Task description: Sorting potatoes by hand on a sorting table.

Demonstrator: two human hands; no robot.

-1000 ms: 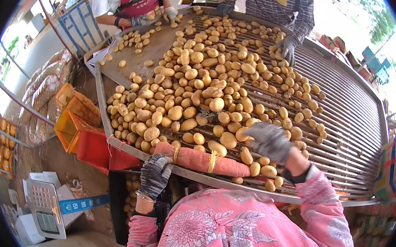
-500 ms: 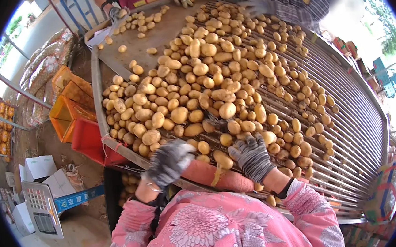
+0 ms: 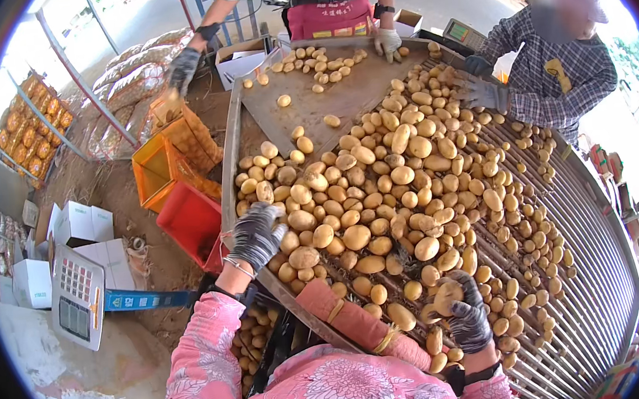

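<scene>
At the slatted sorting bench (image 3: 567,254), the gloved left hand (image 3: 256,234) cups potatoes (image 3: 380,194) at the near edge; the right hand (image 3: 462,312) grips one potato (image 3: 447,296). Sorting is underway; dropping it aside seems next.

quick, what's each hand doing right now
Left hand: gloved, curled over potatoes at the table's near edge; grip cannot be told.
Right hand: gloved, closed on one potato.
</scene>
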